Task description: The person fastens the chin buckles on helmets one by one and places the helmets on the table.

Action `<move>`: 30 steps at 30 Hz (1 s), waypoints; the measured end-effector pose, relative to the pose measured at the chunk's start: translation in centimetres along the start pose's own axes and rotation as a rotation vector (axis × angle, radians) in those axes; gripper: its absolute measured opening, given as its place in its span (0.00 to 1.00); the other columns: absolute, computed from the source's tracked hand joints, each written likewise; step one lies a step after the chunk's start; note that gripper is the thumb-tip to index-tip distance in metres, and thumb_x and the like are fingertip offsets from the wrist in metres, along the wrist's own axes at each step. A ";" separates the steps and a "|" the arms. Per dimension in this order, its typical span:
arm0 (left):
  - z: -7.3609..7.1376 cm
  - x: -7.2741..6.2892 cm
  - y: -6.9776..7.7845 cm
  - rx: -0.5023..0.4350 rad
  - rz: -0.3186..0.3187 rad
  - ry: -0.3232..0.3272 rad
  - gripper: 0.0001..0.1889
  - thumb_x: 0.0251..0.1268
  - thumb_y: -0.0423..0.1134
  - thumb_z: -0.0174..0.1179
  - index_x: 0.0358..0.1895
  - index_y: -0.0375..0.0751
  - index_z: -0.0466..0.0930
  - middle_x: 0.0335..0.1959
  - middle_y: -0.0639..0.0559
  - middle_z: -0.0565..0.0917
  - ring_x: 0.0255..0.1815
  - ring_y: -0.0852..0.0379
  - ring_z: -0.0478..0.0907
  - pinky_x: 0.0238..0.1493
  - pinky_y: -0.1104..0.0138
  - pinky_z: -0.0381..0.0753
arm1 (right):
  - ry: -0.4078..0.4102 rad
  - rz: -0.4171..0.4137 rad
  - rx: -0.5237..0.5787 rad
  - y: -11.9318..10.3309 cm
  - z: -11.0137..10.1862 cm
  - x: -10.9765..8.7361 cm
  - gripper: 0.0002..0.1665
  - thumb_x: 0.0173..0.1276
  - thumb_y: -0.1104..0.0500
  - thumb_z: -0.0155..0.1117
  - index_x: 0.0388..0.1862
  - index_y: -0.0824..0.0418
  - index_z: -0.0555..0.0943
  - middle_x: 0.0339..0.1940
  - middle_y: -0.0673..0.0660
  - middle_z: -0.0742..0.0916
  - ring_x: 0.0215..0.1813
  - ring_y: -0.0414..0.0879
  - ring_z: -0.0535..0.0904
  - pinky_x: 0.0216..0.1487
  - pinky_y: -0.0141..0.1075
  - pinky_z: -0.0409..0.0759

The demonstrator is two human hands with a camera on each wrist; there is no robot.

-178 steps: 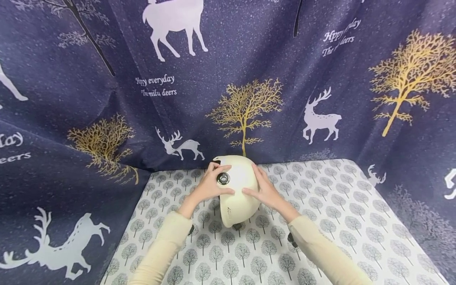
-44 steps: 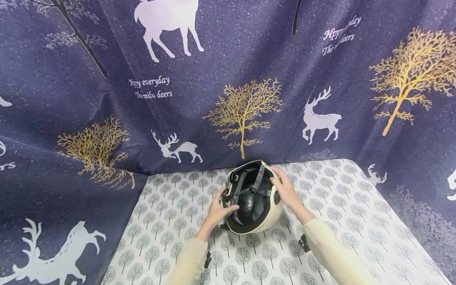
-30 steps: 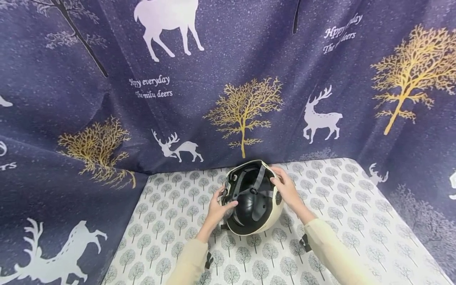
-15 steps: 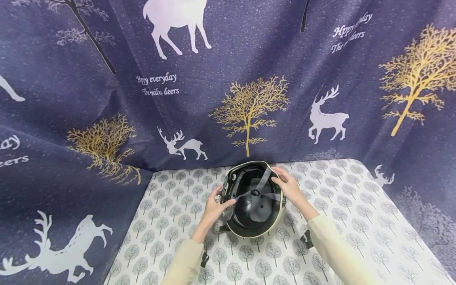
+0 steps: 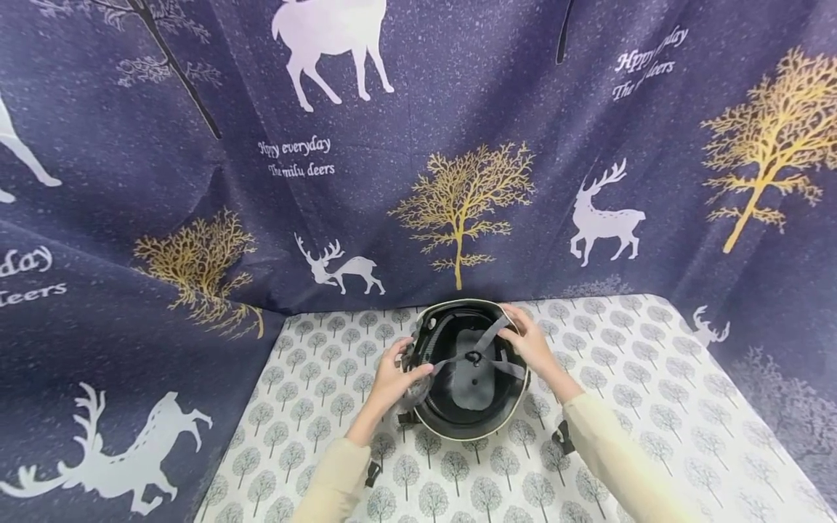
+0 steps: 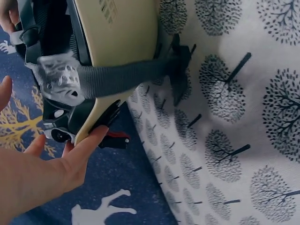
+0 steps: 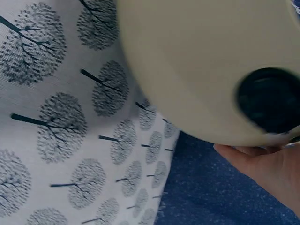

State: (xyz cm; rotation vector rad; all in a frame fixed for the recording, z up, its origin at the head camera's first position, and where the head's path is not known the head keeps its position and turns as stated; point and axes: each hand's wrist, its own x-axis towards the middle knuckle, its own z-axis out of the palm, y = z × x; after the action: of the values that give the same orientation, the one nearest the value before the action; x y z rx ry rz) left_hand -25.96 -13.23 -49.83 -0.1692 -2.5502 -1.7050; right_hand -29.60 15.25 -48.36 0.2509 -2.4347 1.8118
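A cream helmet (image 5: 474,396) lies bottom-up between both hands, its black inside facing me. Grey straps (image 5: 492,333) cross the opening and meet at a small black ring. My left hand (image 5: 390,379) grips the left rim, thumb over the edge; the left wrist view has its fingers close under the shell, near a black and red buckle piece (image 6: 115,140). There, a dark strap (image 6: 124,75) hangs across the outside. On the right rim, my right hand (image 5: 532,349) grips beside a strap. A black round disc (image 7: 269,101) shows on the shell in the right wrist view.
Beneath the helmet is a table with a white tree-patterned cloth (image 5: 628,436). A dark blue curtain (image 5: 405,218) with deer and gold trees hangs behind and along the sides.
Seconds ago the cream outer shell faced me; both hands have turned the helmet over. Over the last second it has tilted further, its opening coming round more fully towards me.
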 end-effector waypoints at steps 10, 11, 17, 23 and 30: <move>0.7 -0.1 1.4 0.118 0.009 -0.011 0.39 0.51 0.46 0.74 0.68 0.42 0.69 0.63 0.36 0.74 0.56 0.41 0.76 0.58 0.49 0.78 | -0.047 0.060 -0.032 -0.6 -1.4 1.0 0.33 0.70 0.65 0.56 0.74 0.64 0.62 0.74 0.68 0.67 0.76 0.64 0.60 0.74 0.55 0.64; 0.8 -0.1 1.4 0.123 0.000 -0.010 0.39 0.51 0.47 0.74 0.68 0.43 0.70 0.62 0.36 0.75 0.53 0.42 0.76 0.54 0.51 0.78 | -0.045 0.060 -0.043 -0.6 -1.4 1.0 0.34 0.71 0.65 0.56 0.74 0.65 0.62 0.75 0.68 0.66 0.77 0.64 0.59 0.75 0.56 0.62; 0.8 -0.4 1.4 0.166 -0.040 -0.007 0.38 0.52 0.48 0.73 0.68 0.44 0.70 0.59 0.39 0.76 0.48 0.48 0.76 0.45 0.59 0.77 | -0.004 0.020 -0.184 -0.3 -1.1 0.3 0.33 0.68 0.64 0.58 0.72 0.63 0.66 0.72 0.68 0.71 0.63 0.65 0.74 0.65 0.55 0.73; 1.0 -0.6 1.6 0.185 -0.030 0.006 0.38 0.51 0.48 0.73 0.67 0.43 0.70 0.59 0.38 0.75 0.49 0.47 0.76 0.46 0.59 0.78 | 0.018 -0.020 -0.214 0.0 -0.9 0.0 0.32 0.67 0.64 0.59 0.71 0.63 0.68 0.72 0.68 0.71 0.67 0.64 0.70 0.68 0.58 0.70; 1.1 -0.8 1.9 0.170 -0.016 -0.001 0.38 0.52 0.46 0.73 0.67 0.40 0.70 0.58 0.36 0.74 0.48 0.46 0.76 0.46 0.58 0.79 | 0.055 -0.084 -0.183 -0.3 -0.7 -0.4 0.30 0.64 0.69 0.60 0.67 0.65 0.72 0.74 0.70 0.66 0.76 0.66 0.59 0.75 0.59 0.59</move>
State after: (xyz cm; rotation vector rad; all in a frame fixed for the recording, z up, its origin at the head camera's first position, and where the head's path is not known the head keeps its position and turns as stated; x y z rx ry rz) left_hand -24.96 -11.53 -48.59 -0.1399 -2.6882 -1.4830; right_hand -29.18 15.88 -47.91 0.2795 -2.4907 1.5303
